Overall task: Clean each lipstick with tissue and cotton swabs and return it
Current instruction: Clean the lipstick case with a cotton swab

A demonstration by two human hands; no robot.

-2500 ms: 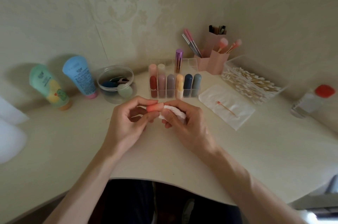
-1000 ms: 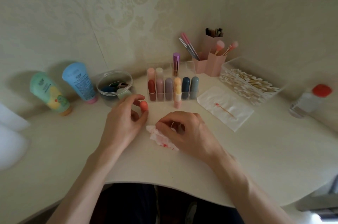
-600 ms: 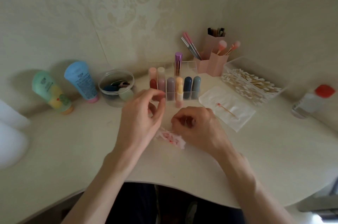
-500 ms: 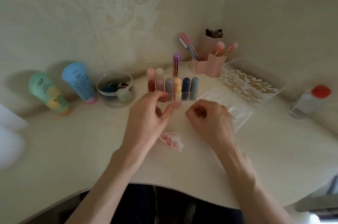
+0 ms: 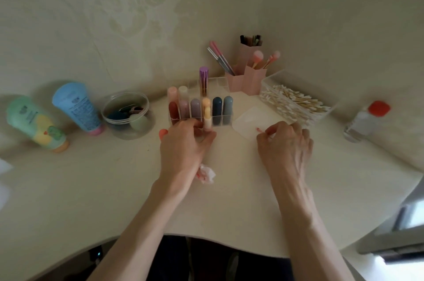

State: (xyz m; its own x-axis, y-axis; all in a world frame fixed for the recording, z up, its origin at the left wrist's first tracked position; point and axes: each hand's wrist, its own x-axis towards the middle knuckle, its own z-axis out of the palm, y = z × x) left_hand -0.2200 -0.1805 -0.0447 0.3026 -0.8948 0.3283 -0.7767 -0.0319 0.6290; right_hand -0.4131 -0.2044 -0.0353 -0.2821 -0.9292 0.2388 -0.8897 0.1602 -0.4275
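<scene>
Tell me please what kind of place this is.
Probably a home dressing table: a clear acrylic rack of coloured lipsticks, pink plastic cups holding makeup brushes, a clear box of cotton swabs.

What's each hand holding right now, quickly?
Left hand: grip on the pale tube.
Right hand: pinching a swab.

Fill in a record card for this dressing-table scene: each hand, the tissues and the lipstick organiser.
Left hand: fingers and thumb round the pale lipstick tube standing in front of the organiser
Right hand: pinches a pink-tipped cotton swab over the flat tissue
Used tissue: crumpled, red-stained, on the table by the left wrist
Organiser: capped lipsticks upright in slots
Unclear: whether the orange-red piece beside the left hand is held or lying loose
</scene>
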